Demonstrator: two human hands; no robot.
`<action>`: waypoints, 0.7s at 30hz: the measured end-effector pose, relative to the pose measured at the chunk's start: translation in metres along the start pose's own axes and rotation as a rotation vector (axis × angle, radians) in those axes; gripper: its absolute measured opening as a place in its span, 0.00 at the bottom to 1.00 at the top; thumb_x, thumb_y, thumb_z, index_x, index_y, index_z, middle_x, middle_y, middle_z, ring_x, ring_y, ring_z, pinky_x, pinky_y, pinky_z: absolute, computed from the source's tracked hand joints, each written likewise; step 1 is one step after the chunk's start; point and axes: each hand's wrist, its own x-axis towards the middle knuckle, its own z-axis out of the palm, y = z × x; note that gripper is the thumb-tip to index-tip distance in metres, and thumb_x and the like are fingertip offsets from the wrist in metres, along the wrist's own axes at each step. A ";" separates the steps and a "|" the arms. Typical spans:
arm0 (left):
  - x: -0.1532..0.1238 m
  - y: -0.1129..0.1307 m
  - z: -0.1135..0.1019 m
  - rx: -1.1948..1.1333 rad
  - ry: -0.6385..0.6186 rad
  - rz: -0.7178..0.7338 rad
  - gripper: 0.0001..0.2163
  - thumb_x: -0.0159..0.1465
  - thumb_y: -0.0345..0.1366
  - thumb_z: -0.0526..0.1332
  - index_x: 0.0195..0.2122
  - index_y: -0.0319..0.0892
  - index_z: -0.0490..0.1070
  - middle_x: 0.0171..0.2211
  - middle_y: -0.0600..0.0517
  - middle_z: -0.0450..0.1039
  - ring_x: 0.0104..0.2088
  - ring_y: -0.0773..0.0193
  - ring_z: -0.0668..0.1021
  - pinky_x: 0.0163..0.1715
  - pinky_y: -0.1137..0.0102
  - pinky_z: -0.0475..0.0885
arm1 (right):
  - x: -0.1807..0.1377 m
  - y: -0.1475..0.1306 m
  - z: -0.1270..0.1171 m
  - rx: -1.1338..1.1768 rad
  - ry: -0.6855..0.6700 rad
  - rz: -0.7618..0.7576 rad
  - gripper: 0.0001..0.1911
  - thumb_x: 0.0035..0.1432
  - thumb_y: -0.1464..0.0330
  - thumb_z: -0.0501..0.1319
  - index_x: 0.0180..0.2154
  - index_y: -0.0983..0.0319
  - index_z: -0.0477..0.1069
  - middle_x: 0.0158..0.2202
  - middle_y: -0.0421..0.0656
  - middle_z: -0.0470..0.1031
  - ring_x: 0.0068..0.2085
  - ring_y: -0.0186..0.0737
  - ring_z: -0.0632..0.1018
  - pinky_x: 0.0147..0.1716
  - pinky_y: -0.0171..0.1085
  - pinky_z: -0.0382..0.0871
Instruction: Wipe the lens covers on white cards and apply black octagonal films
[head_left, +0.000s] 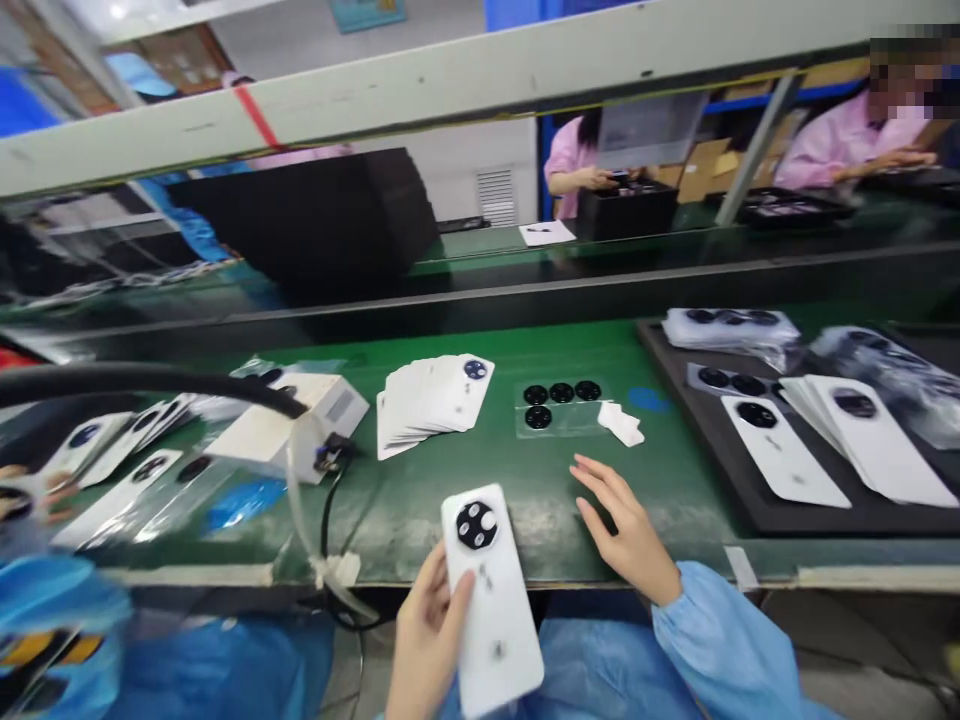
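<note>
My left hand (433, 625) is wrapped round a white phone back cover (501, 620) with a round black camera ring (476, 525) at its top. It is held up at the bench's front edge, camera side facing me. My right hand (626, 530) is open over the green bench, fingers apart, with nothing in it. Just beyond its fingers lie a few small white pieces (621, 424). Beside them is a clear sheet (559, 420) bearing several black round camera rings (562, 392). Further back on the left, a fanned stack of white covers (431, 400) rests on the bench.
A dark tray (720, 470) on the right holds more covers (784, 450) and bagged parts (731, 330). At left stand a white box (300, 425) and a black hose (150, 382). A co-worker's blue sleeve (60, 620) is at far left. Other people sit beyond the bench.
</note>
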 end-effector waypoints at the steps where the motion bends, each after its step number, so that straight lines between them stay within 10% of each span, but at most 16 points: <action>1: 0.018 0.002 0.020 0.037 -0.076 0.031 0.24 0.53 0.48 0.72 0.51 0.52 0.74 0.53 0.42 0.76 0.48 0.46 0.81 0.47 0.55 0.79 | 0.002 0.002 -0.006 0.003 0.012 0.016 0.19 0.70 0.68 0.50 0.60 0.55 0.63 0.62 0.47 0.65 0.62 0.47 0.68 0.60 0.50 0.68; 5: 0.071 0.004 0.072 0.217 -0.268 0.139 0.23 0.64 0.44 0.65 0.57 0.41 0.67 0.50 0.42 0.75 0.46 0.55 0.80 0.46 0.58 0.78 | 0.019 0.017 -0.031 0.003 0.055 0.048 0.19 0.70 0.67 0.51 0.60 0.55 0.62 0.60 0.46 0.66 0.62 0.47 0.68 0.61 0.50 0.66; 10: 0.075 0.005 0.074 0.488 -0.233 0.305 0.20 0.65 0.40 0.63 0.56 0.41 0.67 0.41 0.47 0.74 0.38 0.61 0.77 0.42 0.60 0.76 | 0.050 0.035 -0.047 -0.006 -0.019 0.011 0.18 0.70 0.67 0.51 0.59 0.56 0.63 0.58 0.46 0.69 0.60 0.47 0.70 0.61 0.50 0.65; 15: 0.072 0.031 0.069 0.744 -0.140 0.498 0.21 0.62 0.40 0.65 0.55 0.40 0.67 0.50 0.44 0.66 0.52 0.51 0.70 0.55 0.49 0.66 | 0.088 0.042 -0.033 -0.009 -0.190 -0.047 0.19 0.70 0.67 0.50 0.59 0.58 0.63 0.59 0.48 0.67 0.61 0.49 0.68 0.62 0.52 0.63; 21: 0.148 0.064 0.122 0.981 -0.273 0.587 0.13 0.67 0.41 0.62 0.48 0.38 0.70 0.48 0.46 0.71 0.46 0.58 0.76 0.47 0.58 0.74 | 0.122 0.062 0.002 -0.024 -0.382 -0.099 0.31 0.65 0.60 0.60 0.64 0.63 0.56 0.63 0.54 0.60 0.63 0.56 0.65 0.60 0.58 0.63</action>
